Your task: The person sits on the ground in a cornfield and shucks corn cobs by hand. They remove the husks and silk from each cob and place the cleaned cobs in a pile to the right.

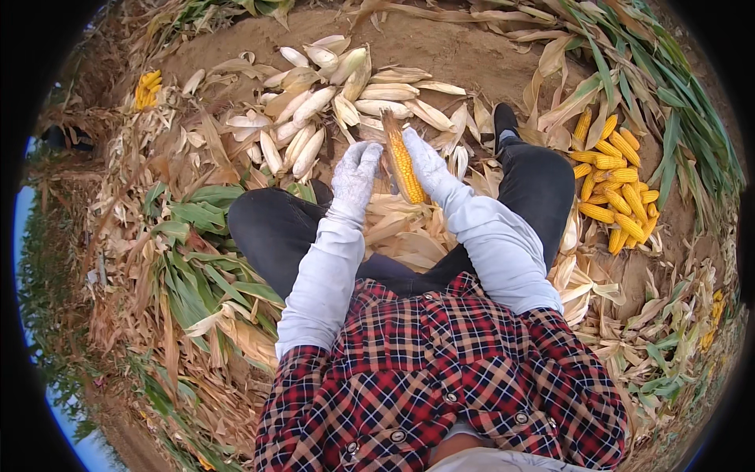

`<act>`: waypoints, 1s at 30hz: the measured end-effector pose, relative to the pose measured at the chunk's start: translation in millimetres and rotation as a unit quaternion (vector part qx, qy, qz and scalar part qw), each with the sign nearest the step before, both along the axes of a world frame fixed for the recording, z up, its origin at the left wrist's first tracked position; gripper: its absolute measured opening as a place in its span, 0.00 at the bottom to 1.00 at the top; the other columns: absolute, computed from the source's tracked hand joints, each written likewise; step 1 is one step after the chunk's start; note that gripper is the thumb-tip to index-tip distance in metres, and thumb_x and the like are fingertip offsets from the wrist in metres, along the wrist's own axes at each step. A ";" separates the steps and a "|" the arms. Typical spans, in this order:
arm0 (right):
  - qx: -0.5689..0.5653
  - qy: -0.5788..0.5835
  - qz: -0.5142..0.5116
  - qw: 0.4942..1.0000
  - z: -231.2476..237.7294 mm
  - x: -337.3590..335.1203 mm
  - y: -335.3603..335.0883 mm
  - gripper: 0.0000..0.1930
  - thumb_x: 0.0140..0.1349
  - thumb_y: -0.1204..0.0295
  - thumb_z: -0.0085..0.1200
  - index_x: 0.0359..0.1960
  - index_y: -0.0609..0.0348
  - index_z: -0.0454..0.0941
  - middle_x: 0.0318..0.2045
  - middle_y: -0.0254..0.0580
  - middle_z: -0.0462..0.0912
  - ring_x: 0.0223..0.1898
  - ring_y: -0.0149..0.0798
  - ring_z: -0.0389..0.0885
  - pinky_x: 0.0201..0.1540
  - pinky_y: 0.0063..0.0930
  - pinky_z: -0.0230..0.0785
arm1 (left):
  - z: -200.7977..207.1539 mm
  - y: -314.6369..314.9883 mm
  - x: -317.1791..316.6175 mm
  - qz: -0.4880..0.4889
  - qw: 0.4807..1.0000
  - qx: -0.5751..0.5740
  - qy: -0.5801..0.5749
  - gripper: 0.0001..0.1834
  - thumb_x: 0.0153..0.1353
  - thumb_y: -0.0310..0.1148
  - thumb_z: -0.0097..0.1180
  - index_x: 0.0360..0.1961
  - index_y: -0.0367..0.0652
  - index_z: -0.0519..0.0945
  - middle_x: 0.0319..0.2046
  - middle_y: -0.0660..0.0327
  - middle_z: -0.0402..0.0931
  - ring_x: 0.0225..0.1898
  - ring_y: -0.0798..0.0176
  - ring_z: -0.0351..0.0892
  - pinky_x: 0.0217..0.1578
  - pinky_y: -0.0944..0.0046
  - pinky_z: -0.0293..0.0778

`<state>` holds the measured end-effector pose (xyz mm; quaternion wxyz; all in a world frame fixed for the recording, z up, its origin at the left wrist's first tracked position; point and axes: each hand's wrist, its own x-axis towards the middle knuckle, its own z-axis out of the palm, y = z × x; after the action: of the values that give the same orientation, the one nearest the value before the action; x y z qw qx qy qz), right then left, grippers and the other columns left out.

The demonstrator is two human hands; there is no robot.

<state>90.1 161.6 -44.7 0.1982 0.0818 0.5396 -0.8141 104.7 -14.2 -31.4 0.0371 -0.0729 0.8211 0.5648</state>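
Note:
An ear of corn point(405, 167) stands tilted between my hands, its yellow kernels bare and a brown, dry tip pointing away from me. My right hand point(427, 163), in a pale glove, grips it along its right side. On the other side, my left hand point(354, 175), also gloved, has its fingers drawn together close by the ear. Whatever lies in those left fingers is hidden. Just beyond my hands lies a heap of corn ears in pale husks point(311, 102). Loose dry husks point(405, 228) cover the ground between my legs.
A pile of bare yellow ears point(617, 185) lies on the soil to my right. Green and dry corn stalks point(657, 86) stretch along the far right, with leafy stalks point(200, 244) by my left knee. Another small yellow pile point(147, 90) sits at the far left.

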 end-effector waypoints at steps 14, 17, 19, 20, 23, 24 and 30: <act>0.142 0.163 0.039 0.976 -45.1 7.6 -9.9 0.30 0.79 0.49 0.37 0.68 0.61 0.72 0.62 0.51 0.78 0.62 0.45 0.77 0.68 0.33 0.65 | -18.6 -8.4 -5.6 0.042 0.993 -0.108 0.003 0.21 0.66 0.47 0.61 0.44 0.37 0.86 0.35 0.50 0.86 0.37 0.52 0.86 0.42 0.55 0.78; -0.114 0.015 0.045 0.992 -16.2 4.9 -7.6 0.29 0.80 0.49 0.38 0.67 0.60 0.73 0.56 0.44 0.82 0.54 0.36 0.81 0.61 0.28 0.72 | -50.3 -21.7 -7.4 0.012 0.996 -0.002 -0.088 0.22 0.66 0.47 0.61 0.43 0.35 0.85 0.36 0.50 0.86 0.39 0.53 0.86 0.43 0.54 0.78; -0.195 -0.040 0.049 0.979 -12.5 2.6 -5.4 0.27 0.80 0.51 0.41 0.66 0.60 0.73 0.54 0.43 0.83 0.53 0.34 0.81 0.60 0.26 0.72 | -76.8 -28.9 -6.4 0.037 0.991 0.109 -0.068 0.20 0.68 0.43 0.61 0.47 0.35 0.84 0.35 0.55 0.85 0.35 0.60 0.84 0.41 0.59 0.78; -0.189 -0.053 0.028 0.980 -5.8 2.9 -5.6 0.26 0.80 0.52 0.42 0.65 0.60 0.73 0.54 0.43 0.83 0.54 0.34 0.81 0.60 0.26 0.72 | -66.3 -24.6 -6.0 0.048 0.971 0.222 -0.080 0.20 0.68 0.42 0.61 0.48 0.35 0.84 0.34 0.57 0.85 0.34 0.62 0.83 0.40 0.60 0.78; -0.107 -0.013 -0.026 0.994 -6.6 4.4 -8.4 0.25 0.80 0.54 0.43 0.65 0.60 0.73 0.57 0.46 0.82 0.57 0.37 0.81 0.62 0.27 0.72 | -14.1 -8.5 -4.3 0.044 0.961 0.261 -0.075 0.19 0.69 0.39 0.62 0.53 0.35 0.82 0.33 0.62 0.83 0.31 0.69 0.79 0.35 0.67 0.76; -0.008 0.047 -0.020 0.999 -8.4 5.7 -6.5 0.25 0.80 0.55 0.43 0.65 0.60 0.74 0.58 0.48 0.81 0.59 0.40 0.80 0.63 0.30 0.70 | -5.5 -5.3 -5.4 0.020 0.978 0.199 -0.062 0.19 0.70 0.39 0.61 0.53 0.36 0.82 0.34 0.63 0.82 0.31 0.71 0.78 0.33 0.68 0.76; 0.342 0.263 0.061 0.900 -16.3 15.8 -1.6 0.29 0.76 0.48 0.41 0.66 0.59 0.72 0.59 0.56 0.81 0.60 0.56 0.79 0.63 0.41 0.70 | 10.9 -10.2 -2.8 -0.059 0.997 0.047 -0.022 0.13 0.66 0.35 0.63 0.41 0.32 0.85 0.29 0.59 0.84 0.26 0.68 0.81 0.30 0.66 0.77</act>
<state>105.9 160.0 -61.0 0.0583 -0.1056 0.8215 -0.5573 102.0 -24.3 -20.5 0.0921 -0.0348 0.7957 0.5976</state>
